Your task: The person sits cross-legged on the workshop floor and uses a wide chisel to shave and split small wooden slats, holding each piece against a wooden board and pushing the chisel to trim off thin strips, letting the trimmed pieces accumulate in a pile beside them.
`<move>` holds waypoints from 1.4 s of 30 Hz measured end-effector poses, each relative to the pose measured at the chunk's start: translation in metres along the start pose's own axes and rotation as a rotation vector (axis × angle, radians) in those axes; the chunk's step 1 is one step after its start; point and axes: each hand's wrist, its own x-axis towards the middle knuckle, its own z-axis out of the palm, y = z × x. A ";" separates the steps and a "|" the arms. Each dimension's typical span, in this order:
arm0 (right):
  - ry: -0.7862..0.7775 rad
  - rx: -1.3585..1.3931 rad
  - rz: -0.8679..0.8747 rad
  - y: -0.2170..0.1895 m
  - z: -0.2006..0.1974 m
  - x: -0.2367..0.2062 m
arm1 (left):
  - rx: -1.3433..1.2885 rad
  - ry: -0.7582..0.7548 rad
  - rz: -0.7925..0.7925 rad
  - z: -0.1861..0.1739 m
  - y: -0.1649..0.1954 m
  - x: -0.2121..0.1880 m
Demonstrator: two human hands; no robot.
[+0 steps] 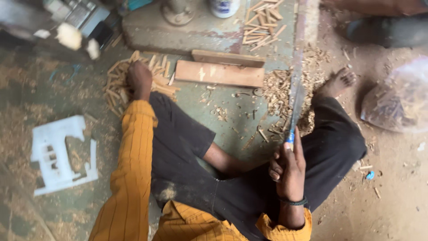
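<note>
Wooden sticks [133,82] lie heaped at upper left of centre, on the green-grey floor [191,116], and the left hand [139,79] rests down among them; its fingers are buried in the heap, so whether they are closed on a stick cannot be told. Right of the heap lies a flat board [219,73] with a narrower strip [228,58] just behind it. A long blade [296,85] runs from top centre-right down to lower centre, where the right hand [287,167] is clamped around its blue handle [290,137], edge raised off the floor. A mound of wood shavings [281,91] sits beside the blade, touching the person's bare foot [339,81]. A second bundle of sticks [263,22] lies on the raised slab [196,31] at top centre. A white moulded plastic piece [60,154] lies at left, and a clear bag [399,98] of chips at right edge. Legs in dark trousers [187,147] are folded between both arms.

Hazard, as a judgement: the blade hangs close over the bent knee and the foot; a slip of the grip, or a swing made while the gaze is on the heap, could bring the edge against the leg. Loose shavings underfoot could also let the board slide.
</note>
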 end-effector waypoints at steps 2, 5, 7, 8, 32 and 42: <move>-0.028 0.038 0.000 -0.003 -0.002 0.001 | -0.239 0.087 0.093 0.003 0.011 -0.005; -0.024 0.040 0.007 -0.005 -0.004 0.002 | -0.387 0.088 0.297 0.013 0.045 -0.042; -0.029 0.039 0.000 -0.006 -0.004 0.002 | -0.517 -0.031 0.333 0.024 0.077 -0.070; -0.033 0.033 -0.005 -0.006 -0.005 0.002 | -0.568 -0.124 0.280 0.033 0.096 -0.085; -0.068 0.089 0.038 -0.009 -0.019 -0.003 | -0.498 -0.041 0.319 0.090 0.204 -0.137; -0.061 0.019 0.035 -0.006 -0.007 0.001 | -0.683 -0.080 0.378 0.085 0.203 -0.147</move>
